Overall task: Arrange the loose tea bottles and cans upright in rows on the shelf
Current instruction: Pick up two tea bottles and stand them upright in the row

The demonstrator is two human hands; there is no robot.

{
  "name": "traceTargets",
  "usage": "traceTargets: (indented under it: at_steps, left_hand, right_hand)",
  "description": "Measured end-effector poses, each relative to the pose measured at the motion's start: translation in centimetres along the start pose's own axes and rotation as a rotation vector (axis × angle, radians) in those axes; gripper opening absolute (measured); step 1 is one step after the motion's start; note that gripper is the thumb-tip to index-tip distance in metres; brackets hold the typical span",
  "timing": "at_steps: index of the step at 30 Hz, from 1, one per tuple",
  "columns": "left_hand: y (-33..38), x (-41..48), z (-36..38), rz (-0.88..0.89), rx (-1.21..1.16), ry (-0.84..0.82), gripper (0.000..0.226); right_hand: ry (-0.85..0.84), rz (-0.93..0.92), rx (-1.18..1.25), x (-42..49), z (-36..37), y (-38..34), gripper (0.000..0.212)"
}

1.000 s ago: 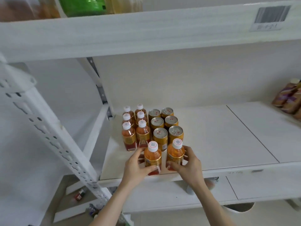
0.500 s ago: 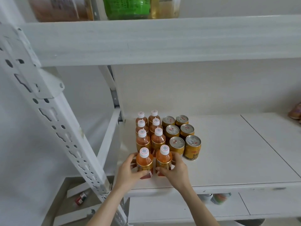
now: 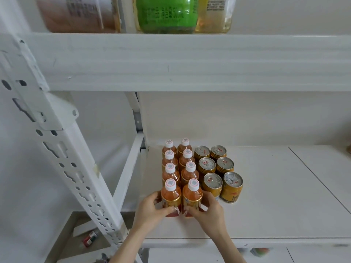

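On the white shelf [image 3: 266, 215] stand two rows of orange tea bottles with white caps, and to their right two rows of gold cans [image 3: 212, 184]. All are upright. My left hand [image 3: 152, 209] grips the front left bottle [image 3: 170, 194] around its label. My right hand [image 3: 207, 209] grips the front right bottle [image 3: 192, 196] the same way. These two bottles stand side by side, directly in front of the bottle rows [image 3: 180, 166]. The front right can [image 3: 232, 186] stands just right of my right hand.
A perforated white upright post [image 3: 62, 164] slants down at the left. The upper shelf board [image 3: 190, 61] carries large green and yellow bottles [image 3: 167, 14]. A small bottle [image 3: 89, 239] lies on the floor below left. The shelf's right part is bare.
Both hands have carried the two front bottles leftward from in front of the cans to in front of the bottle rows, then pushed them slightly back. The camera has tilted up and left.
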State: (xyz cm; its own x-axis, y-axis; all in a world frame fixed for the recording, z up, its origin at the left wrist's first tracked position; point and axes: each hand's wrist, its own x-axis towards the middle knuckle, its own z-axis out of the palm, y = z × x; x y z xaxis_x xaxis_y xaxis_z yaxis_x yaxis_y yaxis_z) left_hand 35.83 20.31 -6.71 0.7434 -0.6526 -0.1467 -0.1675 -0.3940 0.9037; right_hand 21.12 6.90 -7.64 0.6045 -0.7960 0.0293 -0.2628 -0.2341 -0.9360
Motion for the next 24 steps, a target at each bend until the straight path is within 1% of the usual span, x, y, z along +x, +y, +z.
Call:
traceTargets:
  at_steps: [3, 6, 9, 14, 17, 21, 24]
  left_hand:
    - [-0.2, 0.3, 0.2, 0.002, 0.015, 0.000, 0.062]
    - [-0.3, 0.4, 0.4, 0.000, 0.023, 0.004, 0.063]
    - [-0.3, 0.4, 0.6, -0.001, 0.024, 0.009, 0.060]
    - [-0.2, 0.2, 0.6, 0.000, -0.014, 0.036, 0.052]
    - [0.1, -0.2, 0.7, -0.011, -0.021, 0.041, 0.049]
    - [0.7, -0.8, 0.9, -0.023, 0.002, 0.049, 0.051]
    - [0.9, -1.3, 1.0, -0.054, 0.003, 0.017, 0.056]
  right_hand:
    - [0.007, 0.011, 0.015, 0.1, 0.2, 0.0, 0.057]
    - [0.006, 0.027, 0.013, 0.1, 0.3, 0.2, 0.059]
    - [0.011, 0.040, -0.005, 0.1, 0.4, 0.2, 0.059]
    - [0.032, 0.094, -0.015, 0.0, 0.5, 0.1, 0.052]
    - [0.017, 0.122, -0.028, -0.1, 0.4, 0.0, 0.056]
    - [-0.011, 0.124, -0.038, -0.2, 0.3, -0.4, 0.058]
    - [-0.067, 0.136, -0.059, -0.6, -0.1, -0.6, 0.063]
